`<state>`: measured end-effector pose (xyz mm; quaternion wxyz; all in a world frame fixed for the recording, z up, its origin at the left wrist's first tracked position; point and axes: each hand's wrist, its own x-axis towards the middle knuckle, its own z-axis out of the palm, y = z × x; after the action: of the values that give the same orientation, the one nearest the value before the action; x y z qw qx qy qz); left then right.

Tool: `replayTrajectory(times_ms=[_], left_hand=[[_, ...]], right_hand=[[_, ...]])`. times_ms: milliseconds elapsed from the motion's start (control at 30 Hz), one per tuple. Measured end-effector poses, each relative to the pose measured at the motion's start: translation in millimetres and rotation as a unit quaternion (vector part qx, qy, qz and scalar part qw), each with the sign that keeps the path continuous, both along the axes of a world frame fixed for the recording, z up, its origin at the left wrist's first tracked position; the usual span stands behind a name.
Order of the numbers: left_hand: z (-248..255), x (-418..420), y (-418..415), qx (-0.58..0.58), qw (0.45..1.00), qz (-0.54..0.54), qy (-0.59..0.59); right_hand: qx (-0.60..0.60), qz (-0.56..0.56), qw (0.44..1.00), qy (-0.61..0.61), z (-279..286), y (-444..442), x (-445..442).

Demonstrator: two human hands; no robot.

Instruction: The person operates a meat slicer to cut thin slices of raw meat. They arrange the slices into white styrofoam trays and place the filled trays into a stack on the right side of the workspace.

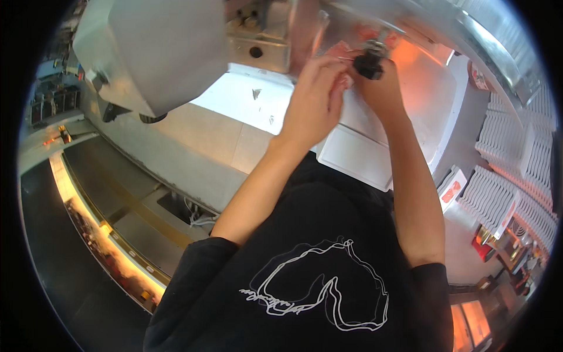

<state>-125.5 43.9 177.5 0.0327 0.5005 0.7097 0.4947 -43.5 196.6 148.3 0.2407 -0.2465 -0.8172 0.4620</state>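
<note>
My left hand [320, 90] is raised at the metal machine, its fingers bent around thin red-and-white meat [344, 82], some of which shows at the fingertips. Close beside it on the right, my right hand [379, 88] is behind a black knob [369, 66] on a metal fitting; whether it grips anything is hidden. More red meat [367, 31] lies behind the knob against the metal. Below the hands, a white rectangular tray [355, 157] rests at the near edge of a shiny metal surface [422, 88].
A large grey metal housing [171, 48] stands at upper left. Under it runs a bright white surface [250, 99] with small dark scraps. Stacked white wavy-edged trays [501, 136] stand at right, near a white tray holding red meat slices [453, 191]. A lit counter [110, 233] is at lower left.
</note>
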Motion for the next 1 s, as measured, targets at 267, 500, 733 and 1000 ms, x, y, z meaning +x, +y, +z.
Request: replayTrajectory(times_ms=[267,500,733,1000], left_hand=[[-54,12,13,0.039,0.996,0.084,-0.017],[-23,16,35,-0.007,0.952,0.174,-0.251],[-23,9,32,-0.002,0.951,0.15,-0.272],[-17,25,30,0.085,0.959,0.161,-0.215]], right_hand=[[-0.117,-0.122,0.979,-0.115,0,-1,14],[-0.161,-0.132,0.973,-0.105,21,-11,4],[-0.143,-0.128,0.976,-0.105,23,-16,12],[-0.193,-0.092,0.977,-0.022,45,-30,12]])
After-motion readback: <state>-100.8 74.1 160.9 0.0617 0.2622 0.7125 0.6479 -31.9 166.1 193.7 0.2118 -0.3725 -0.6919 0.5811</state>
